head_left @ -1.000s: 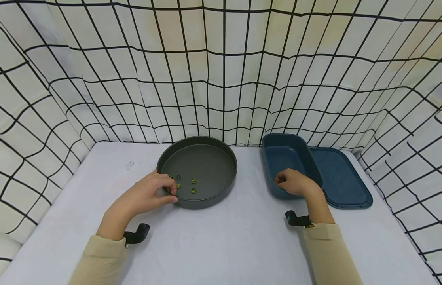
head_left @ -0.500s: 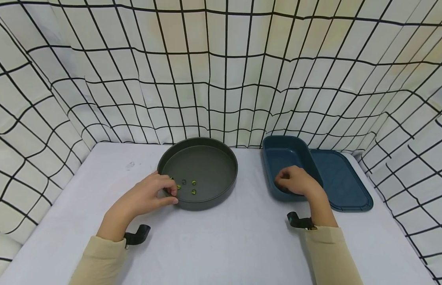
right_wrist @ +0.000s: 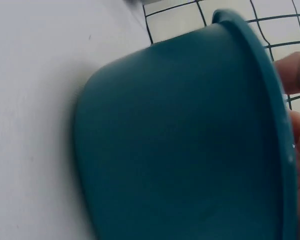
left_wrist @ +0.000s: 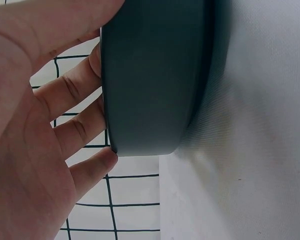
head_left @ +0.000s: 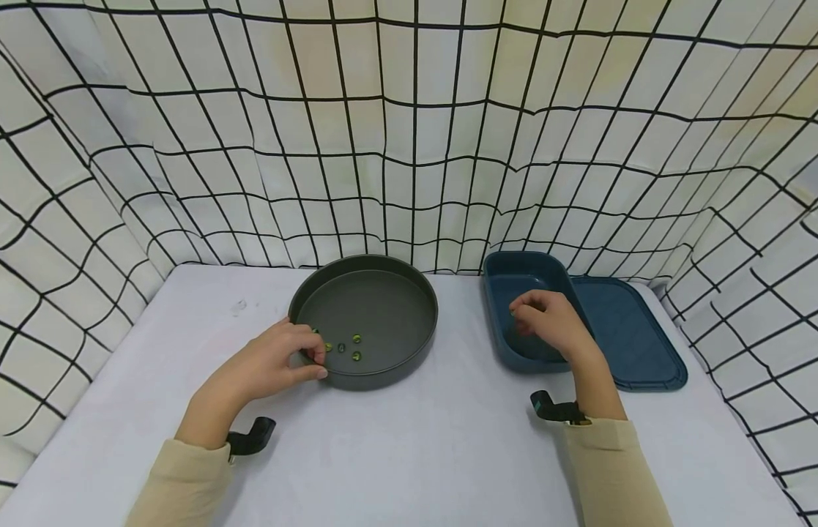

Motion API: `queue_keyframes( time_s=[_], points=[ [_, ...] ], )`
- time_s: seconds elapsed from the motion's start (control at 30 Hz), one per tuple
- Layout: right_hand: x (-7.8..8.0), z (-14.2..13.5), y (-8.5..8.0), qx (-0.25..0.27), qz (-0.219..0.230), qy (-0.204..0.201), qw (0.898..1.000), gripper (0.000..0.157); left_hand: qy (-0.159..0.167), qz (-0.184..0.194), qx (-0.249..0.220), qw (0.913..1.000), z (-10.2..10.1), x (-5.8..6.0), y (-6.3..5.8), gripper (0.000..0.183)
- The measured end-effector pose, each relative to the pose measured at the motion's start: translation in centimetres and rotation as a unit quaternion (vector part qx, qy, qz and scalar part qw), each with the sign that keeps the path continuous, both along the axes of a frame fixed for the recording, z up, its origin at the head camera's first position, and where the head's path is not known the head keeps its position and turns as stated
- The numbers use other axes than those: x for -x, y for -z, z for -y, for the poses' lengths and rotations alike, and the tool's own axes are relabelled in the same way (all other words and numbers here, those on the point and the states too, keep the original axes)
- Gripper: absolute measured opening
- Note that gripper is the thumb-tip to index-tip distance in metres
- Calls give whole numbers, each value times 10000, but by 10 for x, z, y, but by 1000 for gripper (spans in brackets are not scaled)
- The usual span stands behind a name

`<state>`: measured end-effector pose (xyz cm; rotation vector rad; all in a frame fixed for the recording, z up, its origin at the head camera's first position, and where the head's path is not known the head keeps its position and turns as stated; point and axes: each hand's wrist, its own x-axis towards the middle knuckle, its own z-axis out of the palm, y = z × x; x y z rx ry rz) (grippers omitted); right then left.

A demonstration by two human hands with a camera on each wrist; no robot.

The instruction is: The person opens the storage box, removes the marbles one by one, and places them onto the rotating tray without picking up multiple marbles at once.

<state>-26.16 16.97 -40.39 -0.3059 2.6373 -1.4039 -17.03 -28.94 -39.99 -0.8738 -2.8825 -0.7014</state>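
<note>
My left hand (head_left: pixel 280 356) grips the near-left rim of a round dark grey cake pan (head_left: pixel 385 304); in the left wrist view its thumb lies along the outer wall and the fingers (left_wrist: pixel 80 127) reach the rim. Several small green glass marbles (head_left: pixel 357 356) lie in the pan beside those fingers. On the right, my right hand (head_left: pixel 550 322) is over a blue rectangular plastic box (head_left: pixel 497 322), thumb and forefinger pinched together around a small greenish marble (head_left: pixel 512 312), mostly hidden. The box's outer wall (right_wrist: pixel 180 135) fills the right wrist view, with fingers (right_wrist: pixel 295 72) past its rim.
A flat blue lid (head_left: pixel 636 333) lies right of the box, partly under its edge. White cloth (head_left: pixel 409 454) covers the table. Behind and at both sides rises a white screen with black netting (head_left: pixel 415 146).
My right hand has risen from low in the box, fingertips pinched. One dark green marble has rolled right and toward me in the pan. The left hand keeps its grip.
</note>
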Motion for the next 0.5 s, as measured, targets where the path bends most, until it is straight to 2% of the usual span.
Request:
queue_keyframes(
  time_s=[0.2,0.4,0.5],
  points=[
    [-1,6,-7,1334,235,63,9908,29,2,-13,-17,10000,0,0,0,27],
    [-3,12,-11,2198,348,-178,9748,34,-17,-36,1,10000,0,0,0,27],
    [-3,15,-10,2471,392,-205,9680,34,-8,-37,15,10000,0,0,1,27]
  ],
)
